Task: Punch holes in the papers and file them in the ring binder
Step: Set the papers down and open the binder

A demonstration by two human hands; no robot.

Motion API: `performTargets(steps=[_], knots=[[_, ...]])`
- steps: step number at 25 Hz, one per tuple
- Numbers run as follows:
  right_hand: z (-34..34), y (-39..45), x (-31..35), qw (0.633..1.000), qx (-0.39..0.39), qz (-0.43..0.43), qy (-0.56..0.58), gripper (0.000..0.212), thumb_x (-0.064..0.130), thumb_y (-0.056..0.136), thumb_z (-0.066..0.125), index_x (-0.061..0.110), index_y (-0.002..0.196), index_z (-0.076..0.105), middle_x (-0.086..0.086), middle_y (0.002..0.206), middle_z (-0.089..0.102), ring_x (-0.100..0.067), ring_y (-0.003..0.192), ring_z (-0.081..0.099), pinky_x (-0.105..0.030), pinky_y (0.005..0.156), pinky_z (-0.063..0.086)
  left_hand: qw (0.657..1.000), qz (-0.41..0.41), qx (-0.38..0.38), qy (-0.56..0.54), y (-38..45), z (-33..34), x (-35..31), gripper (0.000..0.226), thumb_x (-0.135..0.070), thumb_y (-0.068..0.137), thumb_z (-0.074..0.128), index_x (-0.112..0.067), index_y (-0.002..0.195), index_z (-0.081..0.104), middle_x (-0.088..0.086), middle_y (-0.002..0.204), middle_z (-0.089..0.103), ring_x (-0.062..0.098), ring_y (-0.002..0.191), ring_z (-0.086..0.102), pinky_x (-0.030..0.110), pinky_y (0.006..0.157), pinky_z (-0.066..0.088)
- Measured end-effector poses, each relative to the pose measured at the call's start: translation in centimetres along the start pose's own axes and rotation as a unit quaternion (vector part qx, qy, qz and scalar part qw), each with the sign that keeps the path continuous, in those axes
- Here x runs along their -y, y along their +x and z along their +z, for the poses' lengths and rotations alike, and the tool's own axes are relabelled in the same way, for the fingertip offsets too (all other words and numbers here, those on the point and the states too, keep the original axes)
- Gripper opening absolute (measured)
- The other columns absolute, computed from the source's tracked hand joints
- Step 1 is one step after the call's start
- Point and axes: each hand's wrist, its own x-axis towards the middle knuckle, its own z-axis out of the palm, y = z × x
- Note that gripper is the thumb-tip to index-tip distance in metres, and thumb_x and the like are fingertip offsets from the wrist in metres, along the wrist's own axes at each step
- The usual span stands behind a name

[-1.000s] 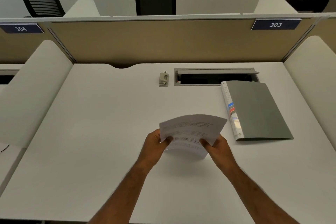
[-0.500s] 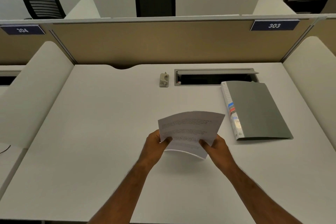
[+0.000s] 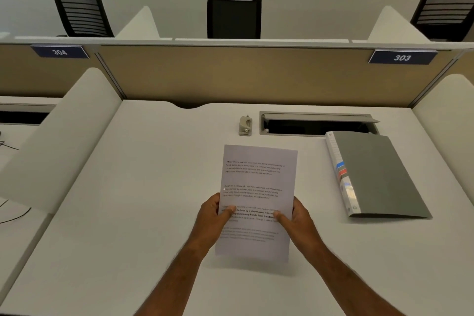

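White printed papers (image 3: 259,179) are held above the desk in portrait orientation, text facing me. My left hand (image 3: 213,215) grips their left edge with the thumb on top, and my right hand (image 3: 295,218) grips the right edge the same way. A small beige hole punch (image 3: 245,126) stands at the back of the desk, beyond the papers. A closed grey ring binder (image 3: 379,174) with a white labelled spine lies to the right of the papers.
An open cable tray slot (image 3: 315,126) is set into the white desk (image 3: 141,187) behind the binder. White side dividers (image 3: 59,141) and a tan back panel (image 3: 230,77) enclose the desk. Cables lie on the neighbouring desk at left.
The papers were bent and tilted sideways between both hands; now they are flat, turned upright in portrait and raised toward me. The camera view has shifted downward.
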Motion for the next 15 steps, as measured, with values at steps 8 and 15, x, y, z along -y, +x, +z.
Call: performTargets(steps=[8, 15], knots=[[5.8, 1.1, 0.3, 0.998, 0.027, 0.045, 0.028, 0.028, 0.02, 0.094, 0.07, 0.023, 0.118, 0.055, 0.007, 0.113, 0.075, -0.012, 0.098, 0.074, -0.04, 0.088, 0.061, 0.999, -0.017, -0.038, 0.018, 0.4, -5.4, 1.9, 0.024, -0.028, 0.097, 0.069, -0.027, 0.119, 0.061, -0.007, 0.111, 0.075, 0.013, 0.087, 0.078, 0.031, 0.072, 0.065], [11.2, 2.3, 0.3, 0.994, 0.073, 0.075, 0.01, 0.027, 0.016, 0.097, 0.065, 0.022, 0.12, 0.052, 0.004, 0.116, 0.074, -0.01, 0.098, 0.074, -0.028, 0.078, 0.06, 0.997, -0.023, -0.06, 0.047, 1.8, -11.1, 3.4, 0.026, -0.024, 0.097, 0.068, -0.025, 0.122, 0.06, -0.004, 0.113, 0.074, 0.015, 0.087, 0.077, 0.025, 0.069, 0.063]])
